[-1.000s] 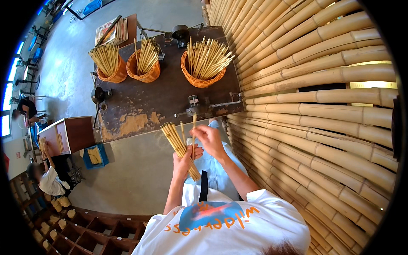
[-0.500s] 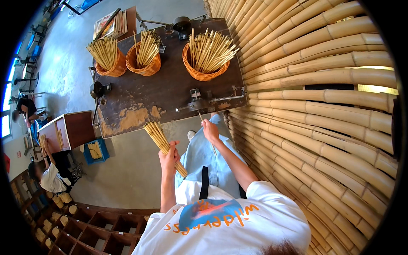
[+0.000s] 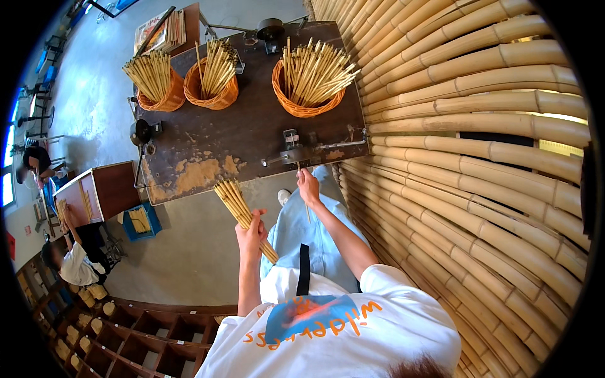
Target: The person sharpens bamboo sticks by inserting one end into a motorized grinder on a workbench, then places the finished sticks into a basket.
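Note:
My left hand [image 3: 253, 230] is closed around a bundle of thin bamboo sticks [image 3: 234, 203], held slanting in front of my body. Pinched in my right hand [image 3: 307, 188] is a single bamboo stick [image 3: 308, 213]. Its far end reaches the front edge of the table, just at a dark round lamp-like head [image 3: 291, 155] on a metal arm. Whether the stick touches that head, I cannot tell.
On the worn brown table [image 3: 239, 135] stand three orange wicker baskets, the right one [image 3: 307, 111] full of bamboo sticks. A bamboo wall [image 3: 472, 164] closes off my right. To the left are a blue crate [image 3: 142, 222] and a seated person [image 3: 79, 263] at a cabinet.
My right hand has shifted slightly, and its stick now lies more upright in the picture, with its near end swung left. My left hand keeps the bundle in the same place.

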{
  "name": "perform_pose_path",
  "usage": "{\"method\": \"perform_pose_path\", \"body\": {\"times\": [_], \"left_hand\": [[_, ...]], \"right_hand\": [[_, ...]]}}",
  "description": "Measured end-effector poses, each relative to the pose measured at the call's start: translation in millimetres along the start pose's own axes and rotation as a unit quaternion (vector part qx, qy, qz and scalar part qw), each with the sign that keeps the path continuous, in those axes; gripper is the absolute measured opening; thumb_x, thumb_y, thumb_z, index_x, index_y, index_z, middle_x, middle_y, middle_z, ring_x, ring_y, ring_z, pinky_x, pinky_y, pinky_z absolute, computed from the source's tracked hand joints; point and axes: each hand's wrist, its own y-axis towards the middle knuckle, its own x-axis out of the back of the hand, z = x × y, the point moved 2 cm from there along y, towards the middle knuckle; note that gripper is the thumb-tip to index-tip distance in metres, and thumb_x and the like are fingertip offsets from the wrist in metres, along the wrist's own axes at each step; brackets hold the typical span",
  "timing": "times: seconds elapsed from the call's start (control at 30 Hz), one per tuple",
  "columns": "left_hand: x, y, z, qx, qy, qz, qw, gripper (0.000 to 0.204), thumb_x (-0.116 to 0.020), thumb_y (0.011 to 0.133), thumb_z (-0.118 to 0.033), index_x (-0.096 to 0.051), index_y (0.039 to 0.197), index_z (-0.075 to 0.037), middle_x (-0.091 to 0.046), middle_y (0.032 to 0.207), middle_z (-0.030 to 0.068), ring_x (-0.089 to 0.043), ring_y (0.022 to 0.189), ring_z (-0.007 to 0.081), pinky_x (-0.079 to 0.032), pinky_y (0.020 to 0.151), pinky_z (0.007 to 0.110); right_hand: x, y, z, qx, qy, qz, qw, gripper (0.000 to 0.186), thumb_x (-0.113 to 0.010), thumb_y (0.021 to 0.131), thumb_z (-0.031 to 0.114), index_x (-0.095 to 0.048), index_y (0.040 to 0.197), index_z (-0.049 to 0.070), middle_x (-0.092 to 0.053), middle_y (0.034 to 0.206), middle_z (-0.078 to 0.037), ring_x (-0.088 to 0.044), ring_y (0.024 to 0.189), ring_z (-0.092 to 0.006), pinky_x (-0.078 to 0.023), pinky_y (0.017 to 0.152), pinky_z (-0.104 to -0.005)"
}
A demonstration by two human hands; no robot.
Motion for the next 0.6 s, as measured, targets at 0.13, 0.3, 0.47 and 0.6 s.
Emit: {"method": "perform_pose_path", "body": {"times": [0.13,0.3,0.47,0.6], "left_hand": [[-1,2,-3,0.003,0.001,-0.007,1.0,0.028,-0.057,0.099,-0.026,-0.061,0.101,0.002,-0.041,0.058,-0.0039,-0.034,0.043,0.0049,-0.028,0.041,0.021],[-10,6,-10,0.003,-0.015,-0.015,1.0,0.026,-0.057,0.098,-0.022,-0.063,0.098,0.004,-0.041,0.058,-0.0041,-0.036,0.043,0.005,-0.029,0.041,0.022],[-18,17,-12,-0.002,-0.004,-0.014,1.0,0.027,-0.057,0.099,-0.024,-0.062,0.1,0.003,-0.04,0.058,-0.004,-0.035,0.044,0.0048,-0.029,0.041,0.022],[-28,16,-33,-0.02,-0.013,-0.005,1.0,0.028,-0.057,0.099,-0.025,-0.061,0.101,0.003,-0.04,0.058,-0.0039,-0.035,0.045,0.0046,-0.03,0.042,0.021]], "right_hand": [[8,2,4,-0.034,-0.021,0.044,0.998,0.024,-0.046,0.099,0.027,-0.057,0.09,0.008,-0.065,0.082,-0.018,-0.061,0.079,-0.0428,-0.046,0.068,-0.0524],[14,2,5,-0.036,-0.015,0.06,0.997,0.023,-0.047,0.099,0.028,-0.057,0.092,0.009,-0.065,0.08,-0.016,-0.062,0.078,-0.0413,-0.046,0.067,-0.0511],[11,0,2,-0.032,-0.01,0.058,0.998,0.024,-0.047,0.1,0.028,-0.057,0.091,0.009,-0.063,0.075,-0.013,-0.061,0.072,-0.0369,-0.046,0.064,-0.047],[10,-5,0,-0.036,0.001,0.047,0.998,0.027,-0.046,0.1,0.03,-0.057,0.088,0.009,-0.059,0.065,-0.01,-0.06,0.062,-0.0295,-0.045,0.059,-0.0413]]}}
